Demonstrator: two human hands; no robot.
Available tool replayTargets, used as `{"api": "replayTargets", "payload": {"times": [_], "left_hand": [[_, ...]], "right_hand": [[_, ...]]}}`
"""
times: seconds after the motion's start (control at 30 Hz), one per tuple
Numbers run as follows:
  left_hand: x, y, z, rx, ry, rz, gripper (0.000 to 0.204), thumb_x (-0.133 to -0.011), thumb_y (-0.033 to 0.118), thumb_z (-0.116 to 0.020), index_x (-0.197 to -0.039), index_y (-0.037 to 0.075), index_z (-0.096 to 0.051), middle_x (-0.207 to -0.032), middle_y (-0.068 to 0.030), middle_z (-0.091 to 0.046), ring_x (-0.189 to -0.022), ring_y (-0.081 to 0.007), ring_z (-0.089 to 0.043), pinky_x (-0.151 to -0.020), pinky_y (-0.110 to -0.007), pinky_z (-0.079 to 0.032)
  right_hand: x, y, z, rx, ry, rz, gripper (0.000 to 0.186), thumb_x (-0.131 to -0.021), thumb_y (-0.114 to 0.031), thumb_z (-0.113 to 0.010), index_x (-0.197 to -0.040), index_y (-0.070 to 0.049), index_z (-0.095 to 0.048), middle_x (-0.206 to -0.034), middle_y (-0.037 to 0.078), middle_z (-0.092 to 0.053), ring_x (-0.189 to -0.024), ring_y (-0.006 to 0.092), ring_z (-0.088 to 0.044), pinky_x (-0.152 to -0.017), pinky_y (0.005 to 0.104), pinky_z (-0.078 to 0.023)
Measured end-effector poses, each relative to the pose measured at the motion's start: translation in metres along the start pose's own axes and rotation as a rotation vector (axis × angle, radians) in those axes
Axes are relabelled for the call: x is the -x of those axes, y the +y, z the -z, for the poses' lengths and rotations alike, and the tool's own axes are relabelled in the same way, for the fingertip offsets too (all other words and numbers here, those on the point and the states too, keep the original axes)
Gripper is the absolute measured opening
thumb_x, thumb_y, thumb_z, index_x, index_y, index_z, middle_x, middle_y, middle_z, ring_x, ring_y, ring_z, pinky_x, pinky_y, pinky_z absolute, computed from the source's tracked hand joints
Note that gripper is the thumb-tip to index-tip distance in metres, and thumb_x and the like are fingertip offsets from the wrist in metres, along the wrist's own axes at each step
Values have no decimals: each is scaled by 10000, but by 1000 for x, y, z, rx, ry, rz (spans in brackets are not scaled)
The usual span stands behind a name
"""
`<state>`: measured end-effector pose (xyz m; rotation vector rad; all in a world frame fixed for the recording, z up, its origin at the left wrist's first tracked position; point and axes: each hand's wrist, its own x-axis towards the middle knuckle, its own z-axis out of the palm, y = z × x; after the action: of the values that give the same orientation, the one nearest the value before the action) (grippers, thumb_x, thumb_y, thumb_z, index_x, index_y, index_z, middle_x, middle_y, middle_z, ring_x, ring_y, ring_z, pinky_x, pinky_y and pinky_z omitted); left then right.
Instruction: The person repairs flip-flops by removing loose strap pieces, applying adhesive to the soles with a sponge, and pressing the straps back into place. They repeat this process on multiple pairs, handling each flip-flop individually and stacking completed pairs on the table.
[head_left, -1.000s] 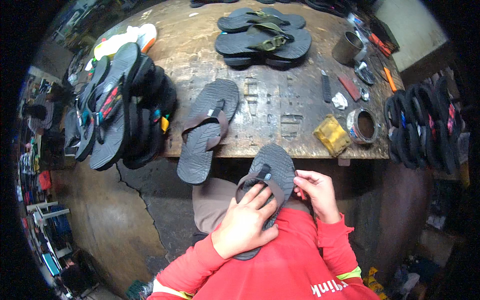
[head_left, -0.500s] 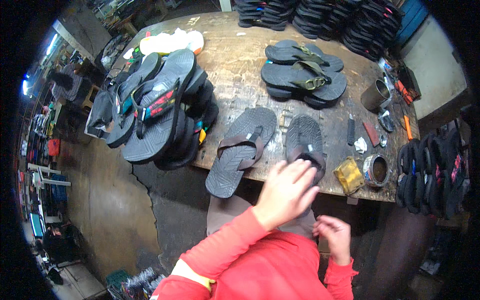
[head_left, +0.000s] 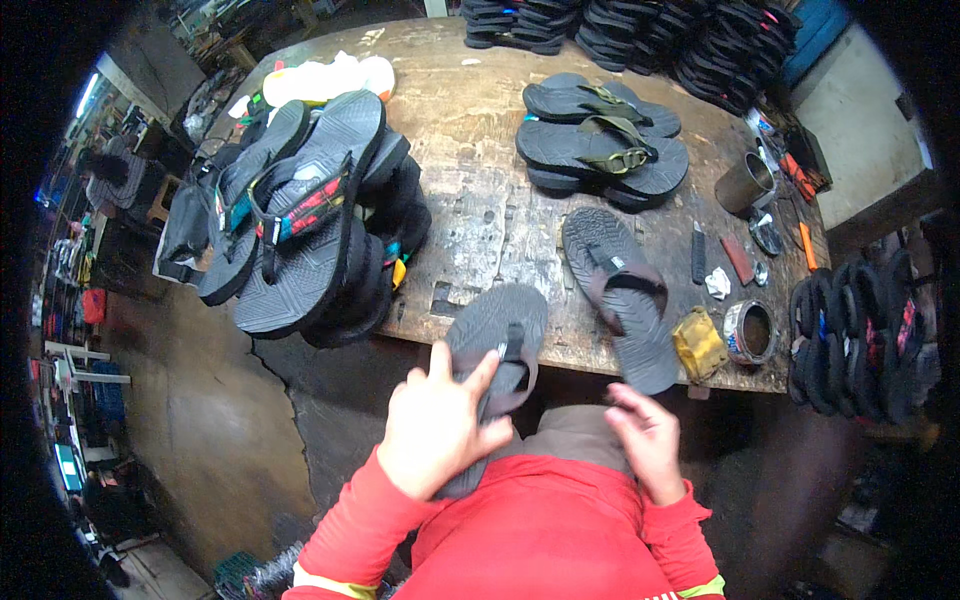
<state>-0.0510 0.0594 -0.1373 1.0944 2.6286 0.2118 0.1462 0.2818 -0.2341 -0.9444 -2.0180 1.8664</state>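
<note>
A dark grey flip-flop with a brown strap (head_left: 516, 312) juts over the near table edge toward my red shirt. My left hand (head_left: 435, 420) is on it, gripping its side, with fingers spread over the footbed beside the strap. Its mate, another grey flip-flop (head_left: 645, 335), lies on the table to the right, toe pointing away and heel past the edge. Just below that heel, my right hand (head_left: 648, 435) is held with fingers loosely bent and apart, nothing in it.
Stacked flip-flops with colourful straps (head_left: 310, 220) stand at the left. Green-strapped flip-flops (head_left: 610, 150) lie farther back. At right are a yellow block (head_left: 700, 342), a round tin (head_left: 748, 332), a metal cup (head_left: 745, 185) and a dark-handled tool (head_left: 698, 252). More black flip-flops (head_left: 850, 335) line the right side.
My left hand has moved left from the right flip-flop to the left one, which has come toward me. The right flip-flop has turned, its heel now farther right. My right hand has risen slightly leftward.
</note>
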Motion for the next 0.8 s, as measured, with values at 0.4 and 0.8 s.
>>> {"api": "replayTargets", "payload": {"times": [0.4,0.8], "left_hand": [[30,-34,7,106,-138,-65,778,-695,495,-839,-1420,258,-687,-1458,-346,-499,-1047,-462,-683,-926,-493,-582],[17,-40,19,170,-182,-70,773,-687,507,-828,-1402,242,-702,-1367,-329,-541,-906,-443,-721,-804,-483,-614]], "right_hand": [[-89,-50,-60,58,-253,-187,331,-941,-127,-804,-1220,43,-748,-903,52,-759,-747,85,-675,-669,239,-539],[-79,-60,-69,68,-181,-297,292,-963,-114,-779,-1207,43,-749,-923,67,-770,-746,90,-693,-638,222,-536]]}}
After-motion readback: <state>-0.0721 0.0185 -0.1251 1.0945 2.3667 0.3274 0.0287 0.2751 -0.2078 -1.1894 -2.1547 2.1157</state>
